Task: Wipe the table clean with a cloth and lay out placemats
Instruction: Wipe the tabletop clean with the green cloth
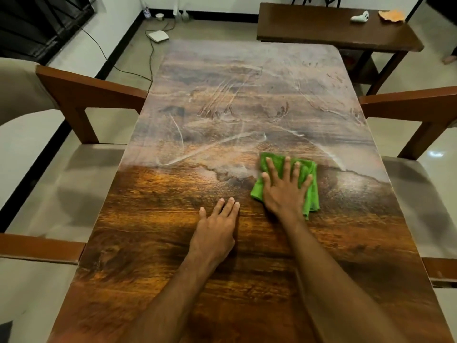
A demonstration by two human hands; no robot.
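Two bare forearms (pixel 329 280) — long, slim — with short-nailed left hand (pixel 214 231) and right hand (pixel 284 191).

Tabletop (pixel 247 95) lies open beyond the cloth (pixel 312 199); wooden chairs (pixel 86 87) flank both long edges.

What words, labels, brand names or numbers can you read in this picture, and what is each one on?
No text can be read anywhere in this view.
Bottle by the far wall: it carries a label, too small and blurred to read.
White box on the floor: no marking shows.
Green cloth and table: no print, only wood grain and wipe streaks.
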